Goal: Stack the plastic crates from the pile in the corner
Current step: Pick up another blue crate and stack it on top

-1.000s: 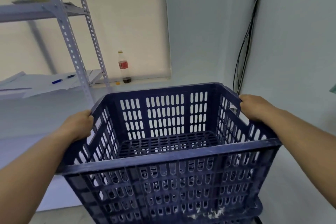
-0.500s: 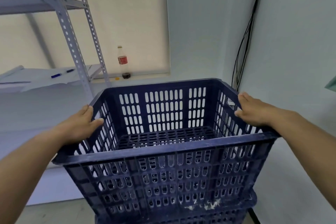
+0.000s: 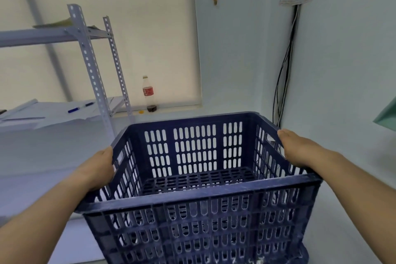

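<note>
left hand (image 3: 96, 169) and right hand (image 3: 297, 150) clasp the blue crate (image 3: 199, 197) by its side walls, fingers wrapped outside. it looks seated on a lower crate (image 3: 304, 256) near the wall corner; the remaining pile is unseen.

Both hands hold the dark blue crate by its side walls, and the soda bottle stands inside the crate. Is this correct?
Not quite. The head view shows the soda bottle standing on the ledge behind the dark blue crate, not inside it. The rest is right: the left hand and the right hand hold the crate by its side walls.
</note>
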`<state>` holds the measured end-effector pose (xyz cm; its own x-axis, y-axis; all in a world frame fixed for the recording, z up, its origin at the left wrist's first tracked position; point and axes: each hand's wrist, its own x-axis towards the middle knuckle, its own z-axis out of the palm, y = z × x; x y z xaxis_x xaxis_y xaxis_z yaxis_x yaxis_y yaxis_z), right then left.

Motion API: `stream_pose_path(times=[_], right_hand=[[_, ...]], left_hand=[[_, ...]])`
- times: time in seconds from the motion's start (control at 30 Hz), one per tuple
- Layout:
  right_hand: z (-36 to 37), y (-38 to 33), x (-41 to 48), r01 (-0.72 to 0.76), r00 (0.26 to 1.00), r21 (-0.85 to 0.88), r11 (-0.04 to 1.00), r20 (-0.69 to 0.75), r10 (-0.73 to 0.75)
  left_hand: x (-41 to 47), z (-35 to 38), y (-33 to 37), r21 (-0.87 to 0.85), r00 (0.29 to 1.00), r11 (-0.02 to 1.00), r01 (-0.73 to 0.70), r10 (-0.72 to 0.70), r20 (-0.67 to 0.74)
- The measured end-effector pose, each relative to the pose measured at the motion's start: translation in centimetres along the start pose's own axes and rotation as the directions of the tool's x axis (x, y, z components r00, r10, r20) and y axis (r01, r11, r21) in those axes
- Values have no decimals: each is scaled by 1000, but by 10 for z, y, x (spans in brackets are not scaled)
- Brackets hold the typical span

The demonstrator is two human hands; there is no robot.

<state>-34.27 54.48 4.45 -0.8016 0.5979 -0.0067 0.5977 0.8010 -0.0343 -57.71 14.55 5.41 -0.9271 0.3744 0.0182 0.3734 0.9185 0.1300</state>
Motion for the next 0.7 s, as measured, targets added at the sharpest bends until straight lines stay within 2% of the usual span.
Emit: stream_pose_path(times=[0.2, 0.43, 0.57, 0.7], right_hand=[[-1, -3, -3, 0, 1000, -49, 999, -25, -1], [-3, -2, -3, -4, 1000, 29, 1000, 7, 3], [-13, 2, -3, 17, 1000, 78, 997, 20, -18], [-20, 6, 2, 5, 999, 124, 992, 45, -11]], left_hand=[[-6, -6, 4, -9, 1000, 1000, -14, 14, 2], [-6, -6, 0, -67, 999, 997, -31, 31, 12], [-7, -13, 7, 34, 992, 993, -111, 113, -53], [-3, -12, 18, 59, 980, 984, -170, 175, -93]])
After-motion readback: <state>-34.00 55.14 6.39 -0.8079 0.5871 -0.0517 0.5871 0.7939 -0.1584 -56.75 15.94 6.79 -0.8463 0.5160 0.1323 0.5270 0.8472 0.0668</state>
